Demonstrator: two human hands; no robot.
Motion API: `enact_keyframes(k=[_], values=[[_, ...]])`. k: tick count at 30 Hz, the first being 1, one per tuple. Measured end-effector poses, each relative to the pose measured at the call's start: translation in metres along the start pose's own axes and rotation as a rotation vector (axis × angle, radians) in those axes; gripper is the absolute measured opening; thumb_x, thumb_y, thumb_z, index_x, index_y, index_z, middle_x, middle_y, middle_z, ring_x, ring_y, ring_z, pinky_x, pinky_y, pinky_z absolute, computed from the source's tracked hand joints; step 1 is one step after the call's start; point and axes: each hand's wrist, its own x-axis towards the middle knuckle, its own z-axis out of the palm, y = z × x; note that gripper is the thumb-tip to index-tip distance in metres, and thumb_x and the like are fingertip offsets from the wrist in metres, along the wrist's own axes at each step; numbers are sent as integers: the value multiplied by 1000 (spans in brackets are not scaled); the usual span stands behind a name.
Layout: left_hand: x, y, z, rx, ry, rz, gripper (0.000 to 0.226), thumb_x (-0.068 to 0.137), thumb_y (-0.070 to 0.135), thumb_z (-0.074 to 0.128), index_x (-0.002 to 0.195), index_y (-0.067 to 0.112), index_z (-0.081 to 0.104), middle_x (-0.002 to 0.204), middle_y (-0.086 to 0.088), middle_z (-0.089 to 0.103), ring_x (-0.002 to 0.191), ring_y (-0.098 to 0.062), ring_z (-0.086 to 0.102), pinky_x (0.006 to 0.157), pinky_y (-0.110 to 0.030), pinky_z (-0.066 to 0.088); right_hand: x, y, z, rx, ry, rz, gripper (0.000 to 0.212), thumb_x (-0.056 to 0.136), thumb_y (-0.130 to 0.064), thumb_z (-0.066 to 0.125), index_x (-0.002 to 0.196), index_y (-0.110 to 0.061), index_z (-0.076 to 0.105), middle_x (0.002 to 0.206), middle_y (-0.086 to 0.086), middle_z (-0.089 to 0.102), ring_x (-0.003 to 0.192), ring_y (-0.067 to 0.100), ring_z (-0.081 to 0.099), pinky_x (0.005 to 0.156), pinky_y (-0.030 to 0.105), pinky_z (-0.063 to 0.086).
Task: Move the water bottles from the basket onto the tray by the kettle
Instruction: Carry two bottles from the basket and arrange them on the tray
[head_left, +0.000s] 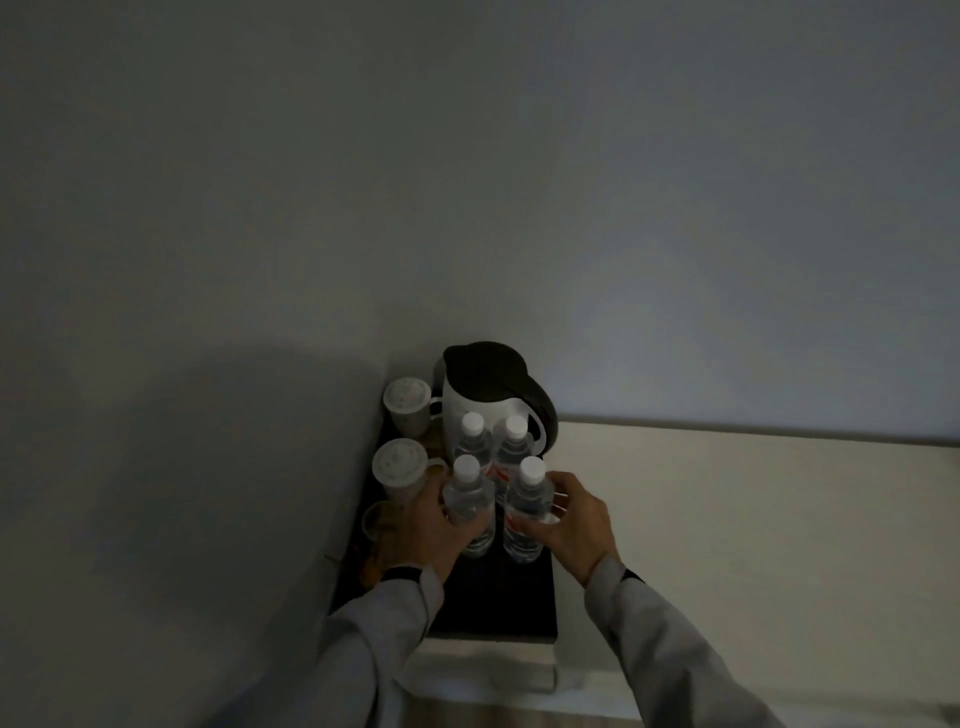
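Note:
Several clear water bottles with white caps stand upright on the dark tray (498, 603) in front of the white kettle (488, 395). Two rear bottles, one left (474, 439) and one right (513, 441), stand just before the kettle. My left hand (431, 525) is wrapped around the front left bottle (470, 499). My right hand (571, 519) grips the front right bottle (529, 506). Both front bottles stand on or just above the tray; the dim light hides their bases. No basket is in view.
Two lidded white cups, one at the back (408, 405) and one nearer (400, 467), stand at the tray's left side against the wall (208, 415). A small pale dish (376, 519) lies behind my left hand. A pale counter (727, 519) stretches to the right. The room is dim.

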Motion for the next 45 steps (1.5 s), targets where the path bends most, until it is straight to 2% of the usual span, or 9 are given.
enact_keyframes(k=[7,15,20,25,30,35,38,40,45], values=[[7,-2,8,-30,-14,-74,49,68,40,87,107,24,63,104,5,72,95,-11,63,81,-23,42,8,7,7,24,-2,9,60,60,-43,91,108,-37,56,94,-24,65,92,5,69,83,27,59],[7,-14,15,-37,-11,-128,56,64,44,89,108,23,63,106,0,72,100,-21,66,88,-41,54,11,14,21,70,-5,45,66,59,-42,91,114,-28,57,98,-19,66,90,1,68,81,22,57],[7,-18,18,-39,-2,-124,58,64,49,87,110,25,62,109,1,71,102,-22,66,88,-40,54,9,19,23,77,-14,46,61,59,-40,91,107,-44,54,102,-24,66,93,-13,64,77,11,54],[12,-18,20,-25,-38,-42,52,65,47,86,107,30,60,108,3,70,103,-19,66,88,-39,53,11,20,20,9,-26,12,69,58,-49,88,115,-33,53,115,-2,59,101,14,63,84,32,59],[16,-20,11,-105,-142,18,53,69,43,84,113,44,55,115,16,66,109,-2,62,95,-34,52,11,20,12,-85,-48,-20,69,59,-41,91,115,-26,54,111,2,50,99,23,63,83,41,60],[27,-22,0,-90,-267,51,61,77,20,83,131,23,54,130,-1,61,123,-18,57,105,-47,48,6,13,5,-79,2,-58,65,61,-33,92,115,-25,56,109,0,51,96,19,64,80,34,59],[31,-15,-2,-35,-307,61,62,77,16,82,132,16,52,132,-8,59,124,-25,56,105,-50,46,6,5,3,-105,20,-62,58,64,-33,90,112,-22,60,108,2,54,95,22,65,80,38,59],[30,-12,-1,-25,-292,74,59,76,16,82,128,17,54,127,-8,60,122,-27,57,103,-46,47,7,1,4,-115,15,-57,57,65,-32,90,113,-18,62,108,7,56,96,26,64,82,43,58],[24,-10,1,11,-180,52,47,72,30,83,105,36,51,108,6,58,97,-10,56,80,-15,40,7,-4,3,-137,3,-55,57,67,-28,90,115,-15,63,109,11,57,96,28,65,85,43,57]])
